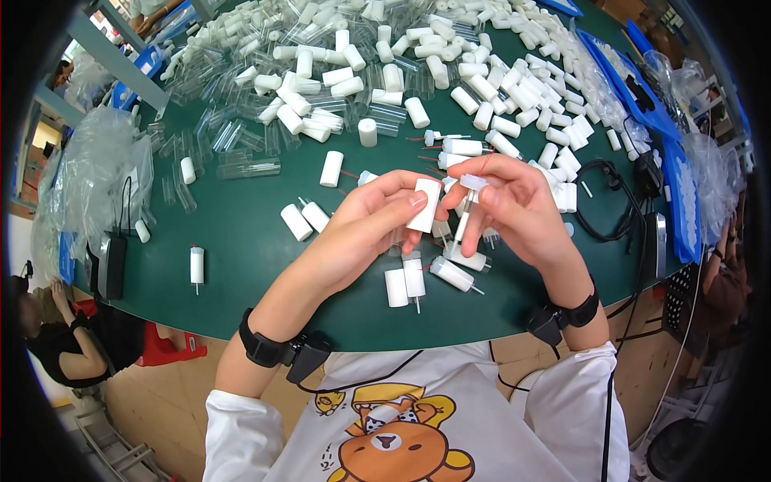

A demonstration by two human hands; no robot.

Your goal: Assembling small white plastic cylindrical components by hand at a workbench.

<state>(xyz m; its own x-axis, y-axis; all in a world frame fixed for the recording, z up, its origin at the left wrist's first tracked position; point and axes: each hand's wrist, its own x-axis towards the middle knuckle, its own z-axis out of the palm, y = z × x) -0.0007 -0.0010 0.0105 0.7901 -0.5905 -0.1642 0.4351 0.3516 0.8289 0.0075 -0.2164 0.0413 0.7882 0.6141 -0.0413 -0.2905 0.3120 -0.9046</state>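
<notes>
Between the thumb and fingers of my left hand (pixel 365 215) is a white cylinder (pixel 426 207), held upright. Close beside it, my right hand (pixel 526 213) pinches a slim white part with a translucent head (pixel 473 183) and a thin stem pointing down; a red wire shows near these fingers. Below both hands, several white cylinders with thin metal pins (pixel 454 275) lie on the green table (pixel 321 317). A plain white cylinder (pixel 396 287) lies among them. Further pieces with red wires (pixel 466 148) lie just beyond my fingers.
A large heap of white cylinders (pixel 293 100) and clear plastic tubes (pixel 249 166) covers the far side. One pinned cylinder (pixel 197 266) stands apart at left. Plastic bags (pixel 92 185), blue trays (pixel 683 201) and a black cable (pixel 606 229) line the sides. Other people sit nearby.
</notes>
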